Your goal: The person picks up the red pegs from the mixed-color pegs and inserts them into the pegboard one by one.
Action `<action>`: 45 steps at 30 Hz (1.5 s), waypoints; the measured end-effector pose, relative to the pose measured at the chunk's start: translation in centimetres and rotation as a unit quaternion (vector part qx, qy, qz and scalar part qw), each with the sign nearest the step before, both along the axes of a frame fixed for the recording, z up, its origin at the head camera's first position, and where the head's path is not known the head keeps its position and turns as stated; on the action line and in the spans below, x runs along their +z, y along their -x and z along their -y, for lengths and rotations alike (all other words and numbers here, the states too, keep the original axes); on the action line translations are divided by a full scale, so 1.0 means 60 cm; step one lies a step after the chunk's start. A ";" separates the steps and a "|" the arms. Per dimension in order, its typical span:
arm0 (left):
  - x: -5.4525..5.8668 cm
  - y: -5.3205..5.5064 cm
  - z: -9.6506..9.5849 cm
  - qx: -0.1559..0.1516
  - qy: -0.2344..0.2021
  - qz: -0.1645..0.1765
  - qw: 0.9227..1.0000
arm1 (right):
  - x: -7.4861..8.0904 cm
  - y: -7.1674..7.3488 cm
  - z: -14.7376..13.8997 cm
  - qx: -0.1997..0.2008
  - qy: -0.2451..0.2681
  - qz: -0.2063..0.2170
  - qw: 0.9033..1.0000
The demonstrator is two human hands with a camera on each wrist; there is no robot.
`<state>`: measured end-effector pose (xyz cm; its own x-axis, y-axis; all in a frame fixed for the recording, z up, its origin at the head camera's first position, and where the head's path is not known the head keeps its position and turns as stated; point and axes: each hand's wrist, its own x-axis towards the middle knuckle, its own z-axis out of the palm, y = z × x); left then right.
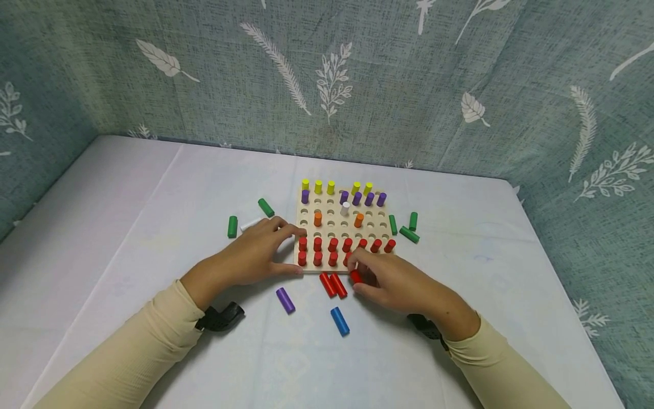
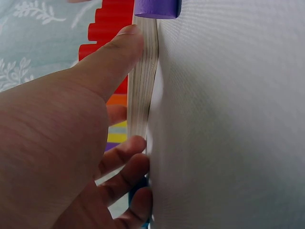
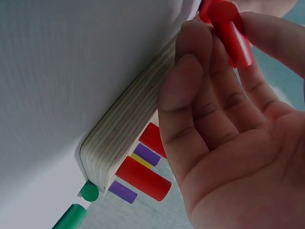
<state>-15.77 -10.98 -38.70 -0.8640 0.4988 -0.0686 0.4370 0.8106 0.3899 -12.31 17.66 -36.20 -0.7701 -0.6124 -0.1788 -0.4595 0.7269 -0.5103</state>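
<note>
A wooden pegboard lies on the table, with two front rows of red pegs standing in it. At its left side, my left hand touches the board's edge, thumb extended along the front-left corner and the other fingers loosely bent. Over the front edge, my right hand pinches a red peg between thumb and fingers. It hides some front holes in the head view. Two loose red pegs lie in front of the board, just left of the right hand.
Further back on the board stand yellow, purple, orange and white pegs. Loose green pegs lie on both sides. A purple peg and a blue peg lie nearer the person.
</note>
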 end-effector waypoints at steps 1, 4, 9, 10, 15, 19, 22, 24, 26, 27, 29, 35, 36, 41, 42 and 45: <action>0.000 0.000 0.000 0.000 0.000 0.000 1.000 | 0.001 0.000 -0.001 -0.002 0.000 0.002 1.000; 0.000 0.000 0.000 -0.001 0.000 0.002 1.000 | 0.005 0.001 -0.002 -0.010 0.005 0.011 1.000; 0.000 0.000 -0.001 -0.001 0.000 0.001 1.000 | 0.010 0.005 -0.009 -0.026 0.013 0.007 1.000; 0.001 0.000 -0.001 -0.001 0.000 0.000 1.000 | 0.011 0.006 -0.010 -0.027 0.016 0.005 0.999; 0.002 0.000 0.000 -0.001 0.000 -0.001 1.000 | 0.014 0.010 -0.014 -0.025 0.029 0.004 0.999; 0.001 0.000 0.000 0.000 0.001 0.000 1.000 | 0.016 0.011 -0.017 -0.029 0.038 0.001 0.999; 0.000 0.001 0.000 -0.001 0.000 0.000 1.000 | 0.017 0.012 -0.020 -0.030 0.048 -0.005 0.998; 0.001 0.000 0.000 -0.002 0.000 -0.001 1.000 | 0.018 0.012 -0.023 -0.028 0.056 -0.013 0.998; 0.001 0.000 0.000 -0.002 0.000 -0.001 1.000 | 0.019 0.013 -0.025 -0.023 0.065 -0.023 0.997; 0.001 0.000 0.001 -0.002 0.001 -0.002 1.000 | 0.020 0.013 -0.026 -0.020 0.070 -0.028 0.997; 0.001 0.000 0.000 -0.001 0.000 -0.001 1.000 | 0.021 0.013 -0.028 -0.017 0.076 -0.037 0.996; 0.002 0.000 0.000 0.001 0.002 0.002 1.000 | 0.023 0.016 -0.034 -0.016 0.087 -0.047 0.995; 0.002 0.000 0.000 0.001 0.002 0.002 1.000 | 0.024 0.016 -0.035 -0.017 0.088 -0.048 0.995; 0.002 0.000 0.000 0.000 0.002 0.001 1.000 | 0.026 0.019 -0.038 -0.028 0.089 -0.040 0.995; 0.002 0.000 0.000 0.000 0.002 0.001 1.000 | 0.026 0.020 -0.039 -0.031 0.088 -0.038 0.995; 0.002 0.000 0.000 0.001 0.002 0.002 1.000 | 0.027 0.022 -0.041 -0.039 0.082 -0.035 0.995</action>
<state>-15.76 -10.98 -38.57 -0.8649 0.4966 -0.0735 0.4340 0.8132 0.3879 -13.62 20.10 -34.56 -0.8237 -0.5664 -0.0257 -0.4430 0.6711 -0.5944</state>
